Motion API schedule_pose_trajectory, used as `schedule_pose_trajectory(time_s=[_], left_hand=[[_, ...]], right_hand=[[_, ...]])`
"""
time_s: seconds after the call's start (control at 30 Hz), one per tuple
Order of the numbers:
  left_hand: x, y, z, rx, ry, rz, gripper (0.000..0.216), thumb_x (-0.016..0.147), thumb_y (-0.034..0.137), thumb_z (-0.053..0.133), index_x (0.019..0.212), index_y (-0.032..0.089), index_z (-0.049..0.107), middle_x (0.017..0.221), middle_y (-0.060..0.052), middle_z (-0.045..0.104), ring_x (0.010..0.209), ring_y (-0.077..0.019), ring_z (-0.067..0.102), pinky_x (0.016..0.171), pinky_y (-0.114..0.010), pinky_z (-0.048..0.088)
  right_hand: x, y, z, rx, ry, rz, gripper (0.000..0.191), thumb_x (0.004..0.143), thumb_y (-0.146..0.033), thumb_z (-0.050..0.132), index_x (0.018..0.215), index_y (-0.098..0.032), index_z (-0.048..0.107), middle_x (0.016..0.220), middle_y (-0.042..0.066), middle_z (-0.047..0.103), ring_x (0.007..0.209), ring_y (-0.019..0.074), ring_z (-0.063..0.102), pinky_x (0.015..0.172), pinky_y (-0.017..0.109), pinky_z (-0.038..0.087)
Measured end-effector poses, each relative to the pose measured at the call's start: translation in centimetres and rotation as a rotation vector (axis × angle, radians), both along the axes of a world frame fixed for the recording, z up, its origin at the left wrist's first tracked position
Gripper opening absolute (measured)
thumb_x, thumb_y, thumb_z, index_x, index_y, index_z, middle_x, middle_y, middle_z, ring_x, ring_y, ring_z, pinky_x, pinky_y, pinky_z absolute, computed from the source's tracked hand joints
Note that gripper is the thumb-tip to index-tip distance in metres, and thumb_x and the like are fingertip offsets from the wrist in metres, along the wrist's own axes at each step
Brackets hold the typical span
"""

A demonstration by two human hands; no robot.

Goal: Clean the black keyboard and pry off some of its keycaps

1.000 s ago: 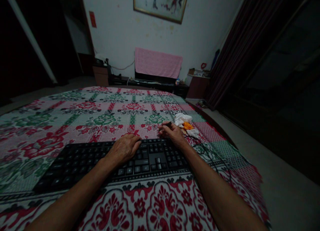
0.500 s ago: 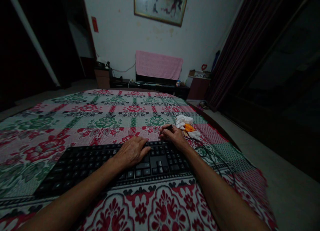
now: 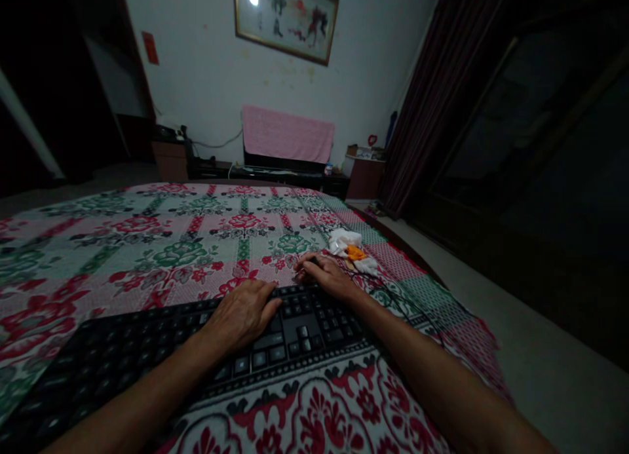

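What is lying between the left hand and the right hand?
In the head view, part of the black keyboard lies between the left hand and the right hand, with the flowered blanket behind its far edge.

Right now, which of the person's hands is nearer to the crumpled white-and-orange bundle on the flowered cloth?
Right. The right hand is just left of the bundle and nearer the camera; the left hand is farther left, over the black plastic keyboard.

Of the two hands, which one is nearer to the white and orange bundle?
The right hand, near the far edge of the keyboard, is nearer to the bundle; the left hand lies over the keyboard, farther away.
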State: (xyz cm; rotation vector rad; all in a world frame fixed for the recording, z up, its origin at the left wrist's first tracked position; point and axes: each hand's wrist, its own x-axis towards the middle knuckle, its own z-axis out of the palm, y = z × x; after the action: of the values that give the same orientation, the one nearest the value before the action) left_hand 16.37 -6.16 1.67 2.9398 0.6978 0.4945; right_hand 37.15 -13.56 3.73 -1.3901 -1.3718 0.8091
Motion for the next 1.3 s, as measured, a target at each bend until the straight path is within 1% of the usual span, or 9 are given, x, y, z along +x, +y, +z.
schedule_pose_trajectory(time_s=[0.13, 0.3, 0.43, 0.57, 0.73, 0.9, 1.0, 1.2, 1.3], left_hand=[[0.0, -0.1, 0.1, -0.004, -0.003, -0.010, 0.036, 0.089, 0.038, 0.039, 0.114, 0.018, 0.054, 0.099, -0.009, 0.062, 0.092, -0.0224, 0.056, 0.082, -0.034, 0.043], [0.0, -0.2, 0.3, -0.002, 0.008, -0.009, 0.037, 0.090, 0.037, 0.038, 0.115, 0.016, 0.055, 0.101, -0.009, 0.062, 0.094, -0.0225, 0.055, 0.084, -0.035, 0.043], [0.0, -0.3, 0.6, -0.005, 0.010, -0.012, 0.037, 0.090, 0.036, 0.038, 0.115, 0.016, 0.055, 0.103, -0.009, 0.062, 0.096, -0.0224, 0.055, 0.085, -0.035, 0.044], [0.0, -0.4, 0.7, 0.001, 0.014, -0.003, 0.038, 0.090, 0.036, 0.037, 0.116, 0.016, 0.054, 0.104, -0.010, 0.062, 0.096, -0.0228, 0.056, 0.085, -0.036, 0.044], [0.0, -0.2, 0.3, 0.016, 0.009, -0.004, 0.037, 0.090, 0.037, 0.036, 0.114, 0.016, 0.056, 0.104, -0.010, 0.062, 0.095, -0.0227, 0.056, 0.084, -0.036, 0.045], [0.0, 0.1, 0.0, 0.007, -0.007, -0.016, 0.038, 0.090, 0.039, 0.036, 0.114, 0.017, 0.055, 0.105, -0.010, 0.062, 0.095, -0.0224, 0.056, 0.084, -0.036, 0.045], [0.0, 0.1, 0.0, -0.001, -0.005, -0.011, 0.038, 0.090, 0.040, 0.036, 0.114, 0.017, 0.055, 0.104, -0.009, 0.062, 0.094, -0.0225, 0.057, 0.083, -0.036, 0.045], [-0.1, 0.0, 0.1, -0.002, -0.001, -0.019, 0.039, 0.090, 0.039, 0.035, 0.115, 0.016, 0.055, 0.105, -0.010, 0.062, 0.096, -0.0228, 0.056, 0.085, -0.037, 0.045], [-0.1, 0.0, 0.0, 0.010, -0.010, -0.023, 0.039, 0.090, 0.039, 0.034, 0.116, 0.016, 0.054, 0.106, -0.010, 0.061, 0.096, -0.0231, 0.056, 0.085, -0.038, 0.045]], right_hand=[[-0.1, -0.3, 0.0, 0.027, 0.006, 0.007, 0.023, 0.082, -0.039, 0.049, 0.093, -0.020, 0.057, 0.086, 0.001, 0.061, 0.080, 0.0130, 0.061, 0.074, 0.027, 0.048], [-0.2, -0.3, 0.4, -0.004, 0.027, -0.026, 0.018, 0.079, -0.032, 0.052, 0.092, -0.021, 0.057, 0.085, -0.001, 0.061, 0.079, 0.0132, 0.061, 0.072, 0.026, 0.047], [0.0, -0.1, 0.4, -0.021, -0.014, -0.036, 0.018, 0.077, -0.029, 0.051, 0.092, -0.020, 0.056, 0.082, -0.001, 0.060, 0.074, 0.0123, 0.058, 0.068, 0.025, 0.046], [0.3, 0.1, 0.1, -0.013, -0.080, -0.016, 0.020, 0.078, -0.026, 0.050, 0.096, -0.019, 0.054, 0.087, 0.000, 0.059, 0.080, 0.0133, 0.058, 0.072, 0.027, 0.046], [0.3, 0.3, -0.2, 0.016, -0.124, -0.024, 0.017, 0.079, -0.023, 0.048, 0.095, -0.020, 0.049, 0.091, 0.000, 0.058, 0.079, 0.0115, 0.057, 0.073, 0.027, 0.046], [0.0, 0.3, -0.5, 0.080, -0.039, -0.021, 0.011, 0.085, -0.023, 0.041, 0.096, -0.020, 0.041, 0.094, 0.001, 0.058, 0.077, 0.0103, 0.060, 0.071, 0.027, 0.048], [-0.1, 0.4, -0.7, 0.086, 0.019, -0.014, 0.010, 0.086, -0.026, 0.041, 0.095, -0.020, 0.040, 0.092, 0.002, 0.059, 0.074, 0.0103, 0.062, 0.068, 0.026, 0.049], [0.2, 0.7, -1.1, 0.078, -0.030, -0.012, 0.012, 0.087, -0.027, 0.041, 0.096, -0.020, 0.041, 0.093, 0.003, 0.060, 0.075, 0.0111, 0.062, 0.069, 0.027, 0.050], [0.4, 0.8, -1.1, 0.079, -0.055, -0.002, 0.012, 0.086, -0.022, 0.040, 0.098, -0.020, 0.040, 0.097, 0.003, 0.059, 0.078, 0.0108, 0.061, 0.072, 0.028, 0.049]])
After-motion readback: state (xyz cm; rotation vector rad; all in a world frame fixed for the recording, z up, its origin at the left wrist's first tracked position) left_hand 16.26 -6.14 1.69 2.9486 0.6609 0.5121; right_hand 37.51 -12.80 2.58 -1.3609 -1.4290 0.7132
